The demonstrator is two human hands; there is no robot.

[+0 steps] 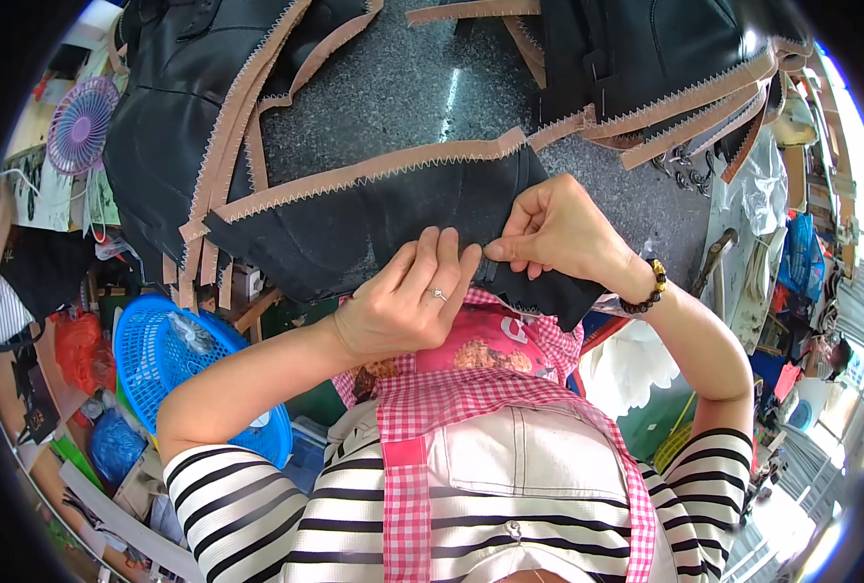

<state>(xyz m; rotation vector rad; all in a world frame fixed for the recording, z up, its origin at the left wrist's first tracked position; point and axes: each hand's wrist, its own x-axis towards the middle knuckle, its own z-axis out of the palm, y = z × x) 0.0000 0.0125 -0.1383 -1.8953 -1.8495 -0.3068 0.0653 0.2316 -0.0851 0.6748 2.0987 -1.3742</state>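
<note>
A black leather boot upper (335, 228) with a brown zigzag-stitched strip along its far edge lies across the near edge of the table. My left hand (408, 296) rests on its middle, fingers stretched out nearly flat and a ring on one. To the right, my right hand (568, 233) is closed, thumb and forefinger pinched on the upper close to the left fingertips. A small greyish bit shows at that pinch, too small to name. More black uppers with brown stitched edges lie at the far left (165, 117) and far right (646, 58).
The dark speckled table (383, 87) spreads beyond my hands. Small metal pieces (690, 175) and a hammer-like tool (716, 255) lie on its right side. A blue plastic basket (140, 355) stands low at left, below a purple fan (82, 124). Clear plastic bags (764, 189) hang at right.
</note>
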